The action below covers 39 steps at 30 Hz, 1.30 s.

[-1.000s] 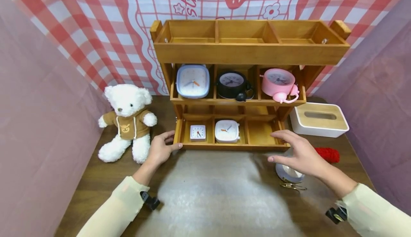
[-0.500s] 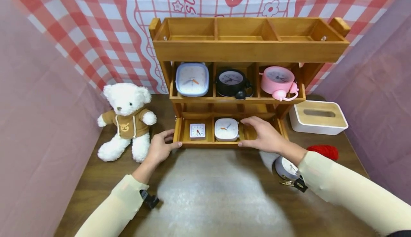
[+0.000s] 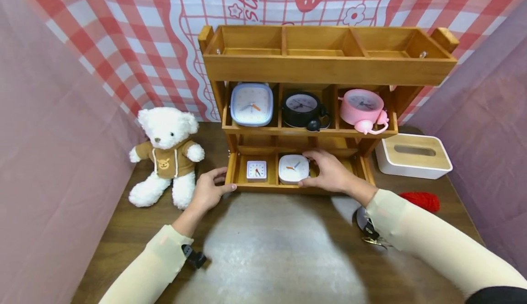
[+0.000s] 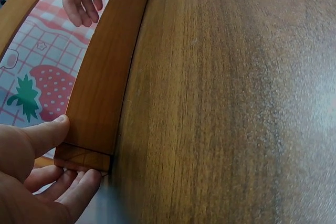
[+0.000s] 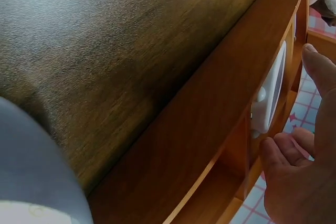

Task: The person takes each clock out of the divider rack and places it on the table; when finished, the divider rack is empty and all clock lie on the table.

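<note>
My left hand (image 3: 209,189) grips the left front corner of the bottom tray of a wooden shelf (image 3: 329,72); in the left wrist view the thumb (image 4: 55,130) lies at the front board's upper edge, fingers curled below the corner. A white alarm clock (image 3: 293,169) with orange and blue hands lies face up in the tray's middle compartment. My right hand (image 3: 329,172) reaches over the right compartment, thumb and fingers spread at the clock's right side. In the right wrist view, gaps show between that hand (image 5: 310,177) and the clock (image 5: 272,93). A small square clock (image 3: 256,170) lies in the left compartment.
The middle tier holds a blue clock (image 3: 252,104), a black clock (image 3: 302,110) and a pink clock (image 3: 362,107). A teddy bear (image 3: 166,157) sits left. On the right are a tissue box (image 3: 413,156), a red bundle (image 3: 422,201) and a grey round clock (image 3: 362,221), partly behind the sleeve.
My right hand has moved left from the tray's right end to the white alarm clock. The left hand keeps its hold on the corner. The view has shifted slightly.
</note>
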### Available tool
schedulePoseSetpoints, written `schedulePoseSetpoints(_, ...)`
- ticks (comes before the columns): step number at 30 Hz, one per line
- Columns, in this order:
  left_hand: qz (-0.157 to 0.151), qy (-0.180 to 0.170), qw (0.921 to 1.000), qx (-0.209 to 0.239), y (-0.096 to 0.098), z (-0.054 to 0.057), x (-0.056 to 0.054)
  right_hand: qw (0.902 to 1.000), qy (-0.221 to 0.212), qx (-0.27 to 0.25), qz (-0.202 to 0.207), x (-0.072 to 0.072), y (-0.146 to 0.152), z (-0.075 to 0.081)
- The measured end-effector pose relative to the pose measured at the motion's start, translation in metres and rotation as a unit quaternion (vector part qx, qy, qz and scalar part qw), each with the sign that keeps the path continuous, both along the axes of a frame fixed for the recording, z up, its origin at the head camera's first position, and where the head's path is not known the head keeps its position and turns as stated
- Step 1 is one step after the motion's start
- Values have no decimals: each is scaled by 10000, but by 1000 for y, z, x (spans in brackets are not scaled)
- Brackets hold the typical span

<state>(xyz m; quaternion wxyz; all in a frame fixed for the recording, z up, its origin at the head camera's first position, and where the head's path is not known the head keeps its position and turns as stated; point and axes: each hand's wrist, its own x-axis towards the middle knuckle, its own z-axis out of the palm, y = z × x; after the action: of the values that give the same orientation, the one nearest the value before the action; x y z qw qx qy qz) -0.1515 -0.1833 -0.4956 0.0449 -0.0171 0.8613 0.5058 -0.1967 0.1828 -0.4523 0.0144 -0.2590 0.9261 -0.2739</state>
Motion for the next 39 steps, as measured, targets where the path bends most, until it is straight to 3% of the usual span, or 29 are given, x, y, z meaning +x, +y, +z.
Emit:
schedulePoseSetpoints(6,13,-14,10000,13,0,0,0,10000,1,-57,15,-4,-4,-4)
schedulePoseSetpoints(20,45,9,10000,-42,-1,-3,-1,9993,-134,331,-56,-9,-10,-8)
schedulePoseSetpoints(39,71,-63,9999,-92,-1,-3,-1,9969,162,746,214,-15,-16,-15)
